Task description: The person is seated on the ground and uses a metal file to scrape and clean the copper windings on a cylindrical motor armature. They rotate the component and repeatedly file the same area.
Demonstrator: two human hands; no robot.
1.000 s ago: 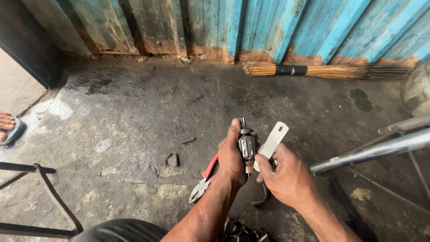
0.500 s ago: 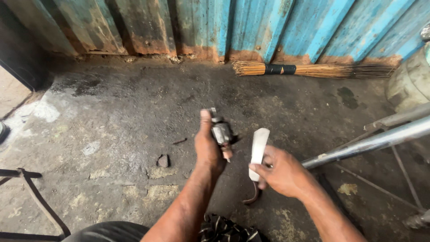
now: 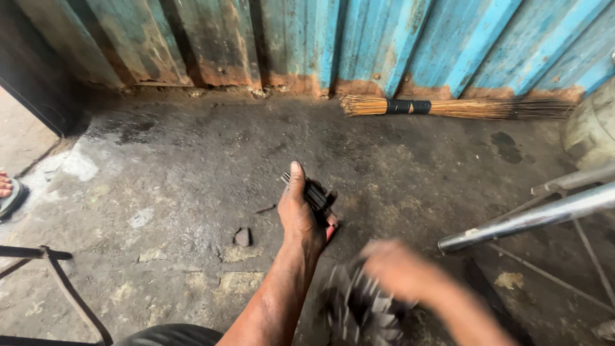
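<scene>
Two hands have parted since a second ago: then they met over a small dark metal part, with a white flat tool in the right. Now the left hand (image 3: pixel 300 218) alone grips the part (image 3: pixel 315 195), fingers wrapped around it above the floor (image 3: pixel 160 179), with a red handle (image 3: pixel 330 230) showing just below the palm. The right hand (image 3: pixel 400 269) has dropped toward a dark finned piece (image 3: pixel 359 307) near the bottom edge; it is blurred, so its grip cannot be told, and the white tool is out of sight.
</scene>
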